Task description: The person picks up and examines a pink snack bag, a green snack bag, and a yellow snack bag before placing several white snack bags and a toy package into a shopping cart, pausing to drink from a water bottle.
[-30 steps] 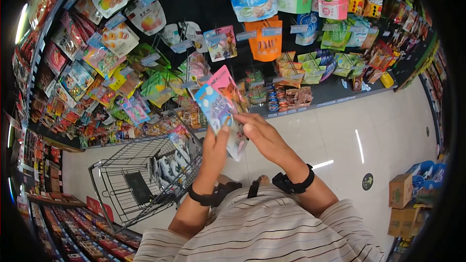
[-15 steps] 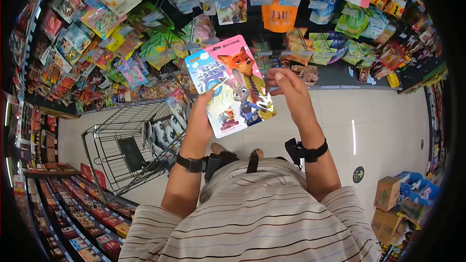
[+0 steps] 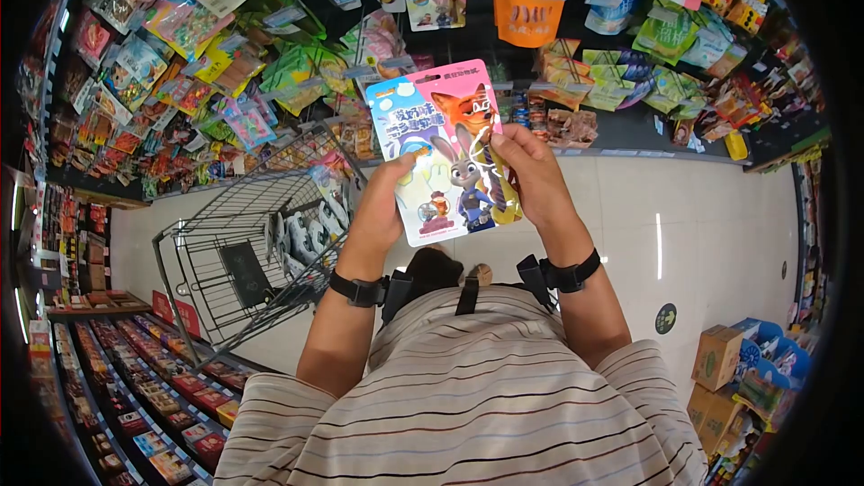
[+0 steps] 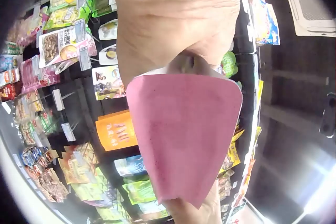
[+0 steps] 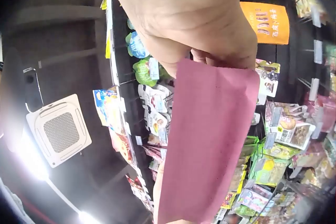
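A snack pouch (image 3: 450, 162) with a cartoon fox and rabbit on a blue, white and pink front is held up between both hands. On its left edge my left hand (image 3: 380, 207) grips it, thumb across the front. My right hand (image 3: 540, 178) pinches the opposite edge, thumb on the front near the fox's tie. In the left wrist view the pouch's pink underside (image 4: 184, 129) faces the camera and hides most of the fingers. The right wrist view likewise shows a pink face (image 5: 210, 140) below the palm.
A wire shopping cart (image 3: 243, 256) stands at the left with several white-and-dark packages (image 3: 306, 238) inside. Ahead, the shelf rack carries hanging pouches, including an orange pouch (image 3: 529, 4) and a similar cartoon pouch (image 3: 435, 0). Cardboard boxes (image 3: 717, 355) stand on the right.
The pouch has turned from a slant to show its front squarely. My right hand came away from it, fingers loose, then took its right edge. The left hand kept its grip.
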### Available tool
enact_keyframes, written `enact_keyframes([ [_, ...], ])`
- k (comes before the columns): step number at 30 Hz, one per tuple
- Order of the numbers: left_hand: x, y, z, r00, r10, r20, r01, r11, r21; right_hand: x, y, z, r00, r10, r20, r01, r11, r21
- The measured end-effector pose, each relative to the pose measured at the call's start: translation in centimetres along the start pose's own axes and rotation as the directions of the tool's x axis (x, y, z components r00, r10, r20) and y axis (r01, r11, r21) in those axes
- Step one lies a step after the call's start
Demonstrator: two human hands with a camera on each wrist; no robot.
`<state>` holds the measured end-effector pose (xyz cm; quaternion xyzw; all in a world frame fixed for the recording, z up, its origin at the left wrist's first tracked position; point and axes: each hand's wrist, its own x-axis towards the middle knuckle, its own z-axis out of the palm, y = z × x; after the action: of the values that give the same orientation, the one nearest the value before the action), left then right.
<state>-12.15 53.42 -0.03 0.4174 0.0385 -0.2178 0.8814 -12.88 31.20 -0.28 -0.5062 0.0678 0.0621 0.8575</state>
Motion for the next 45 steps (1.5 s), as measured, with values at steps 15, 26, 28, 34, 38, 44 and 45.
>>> enact_keyframes([
  [15,10.8,2.7,-2.0,0.98,0.169,-0.104,-0.162,0.984,0.073,7.8,-0.2,-1.4,0.999,-0.007,-0.04,-0.002,0.972,-0.234],
  [26,19.4,5.3,-4.2,0.994,0.029,-0.107,-0.007,0.979,0.206,17.7,0.9,-1.1,0.993,-0.019,-0.119,0.012,0.998,-0.062],
  [28,21.1,5.2,-5.2,0.995,0.001,-0.098,0.02,0.977,0.214,18.9,1.0,-1.6,0.996,-0.011,-0.094,0.004,0.998,-0.07],
  [34,27.6,5.7,-6.1,0.986,0.055,-0.156,0.001,0.941,0.339,25.4,0.1,-2.7,0.999,-0.001,-0.053,-0.002,0.999,-0.045],
  [38,30.1,7.7,-4.7,0.945,0.238,-0.225,-0.079,0.833,0.547,28.4,-0.5,-4.2,0.996,0.092,0.003,-0.092,0.992,-0.086],
  [44,35.9,9.9,-2.4,0.889,0.433,-0.148,-0.241,0.718,0.653,31.6,-1.4,-6.5,0.992,0.109,0.064,-0.096,0.978,-0.185],
  [45,36.8,10.0,-2.5,0.898,0.42,-0.135,-0.249,0.735,0.63,32.1,-1.7,-6.7,0.992,0.103,0.067,-0.088,0.977,-0.195],
])
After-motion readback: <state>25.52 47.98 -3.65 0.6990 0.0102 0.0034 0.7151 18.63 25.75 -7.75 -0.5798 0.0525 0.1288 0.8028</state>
